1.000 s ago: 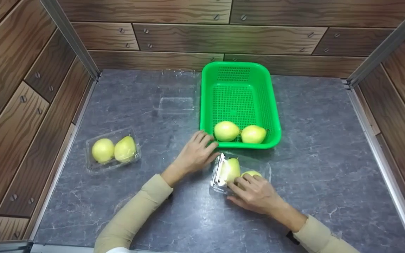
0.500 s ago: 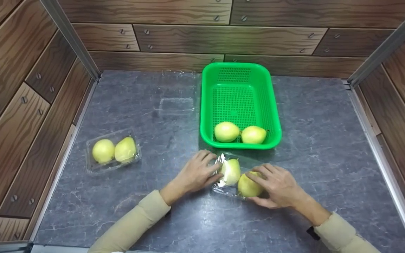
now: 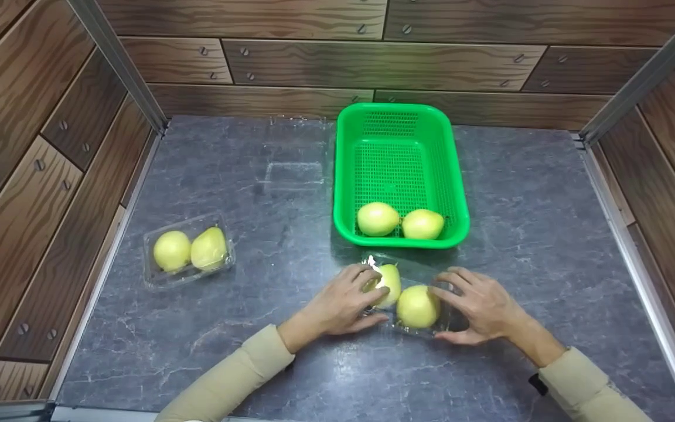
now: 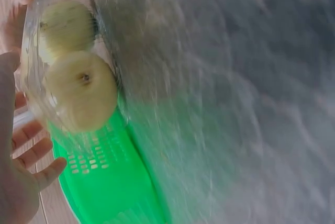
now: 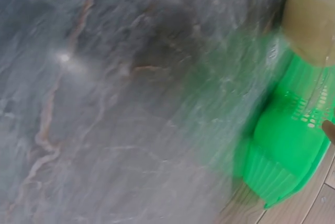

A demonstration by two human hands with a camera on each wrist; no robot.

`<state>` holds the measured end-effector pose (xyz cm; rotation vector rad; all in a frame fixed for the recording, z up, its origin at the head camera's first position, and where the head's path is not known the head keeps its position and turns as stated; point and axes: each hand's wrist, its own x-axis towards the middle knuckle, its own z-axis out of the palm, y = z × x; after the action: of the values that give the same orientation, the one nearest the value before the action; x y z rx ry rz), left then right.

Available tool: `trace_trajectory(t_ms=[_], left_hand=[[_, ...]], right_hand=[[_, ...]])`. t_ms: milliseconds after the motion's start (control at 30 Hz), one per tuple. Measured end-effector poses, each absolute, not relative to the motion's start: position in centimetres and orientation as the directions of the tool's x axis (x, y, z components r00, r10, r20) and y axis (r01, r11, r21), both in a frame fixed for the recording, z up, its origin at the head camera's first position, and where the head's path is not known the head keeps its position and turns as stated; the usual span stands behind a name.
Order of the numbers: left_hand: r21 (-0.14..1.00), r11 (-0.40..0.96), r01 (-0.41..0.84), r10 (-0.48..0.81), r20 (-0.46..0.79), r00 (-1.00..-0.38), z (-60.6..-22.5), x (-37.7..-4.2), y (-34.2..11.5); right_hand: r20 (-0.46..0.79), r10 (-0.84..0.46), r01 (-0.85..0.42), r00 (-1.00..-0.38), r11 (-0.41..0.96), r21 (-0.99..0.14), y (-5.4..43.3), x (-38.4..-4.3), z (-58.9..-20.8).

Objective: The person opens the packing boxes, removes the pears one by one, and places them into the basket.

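Observation:
A clear plastic clamshell box (image 3: 408, 329) stands in front of the basket with two yellow-green pears in it. The left pear (image 3: 392, 282) is partly covered by my left hand (image 3: 346, 299), whose fingers spread around that end of the box. In the left wrist view the fingers (image 4: 36, 153) stand apart, beside the box wall. My right hand (image 3: 481, 308) is at the box's other end, thumb low and fingers at the edge near the right pear (image 3: 418, 307). Only one fingertip (image 5: 328, 129) shows in the right wrist view.
Behind the box is a green basket (image 3: 459, 193) holding two pears (image 3: 378, 219) at its near end. Another clear box (image 3: 159, 281) with two pears (image 3: 172, 251) sits at the left. Empty clear plastic packaging (image 3: 293, 176) lies left of the basket.
The right hand has let go of the right pear, now settled in the box, and moved right to the box's end. The left hand has come from the basket's corner to the box's left end.

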<state>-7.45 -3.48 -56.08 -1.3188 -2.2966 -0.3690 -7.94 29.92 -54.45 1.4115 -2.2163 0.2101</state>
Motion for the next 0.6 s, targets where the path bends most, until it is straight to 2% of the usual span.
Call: trace_trajectory(t_ms=[300, 433, 600], left_hand=[[-0.005, 0.47, 0.883, 0.764, 0.503, -0.404, -56.2, -7.4, -3.1], [0.009, 0.463, 0.886, 0.766, 0.499, -0.405, -56.2, -7.4, -3.5], [0.018, 0.462, 0.887, 0.776, 0.476, -0.414, -56.1, -7.4, -4.3]], right_hand=[[0.437, -0.816, -0.896, -0.379, 0.441, 0.047, 30.0, -7.9, -55.0], [0.445, -0.816, -0.898, -0.37, 0.436, 0.053, 29.5, -7.8, -55.2], [0.485, -0.81, -0.903, -0.33, 0.42, 0.087, 28.7, -7.8, -55.4]])
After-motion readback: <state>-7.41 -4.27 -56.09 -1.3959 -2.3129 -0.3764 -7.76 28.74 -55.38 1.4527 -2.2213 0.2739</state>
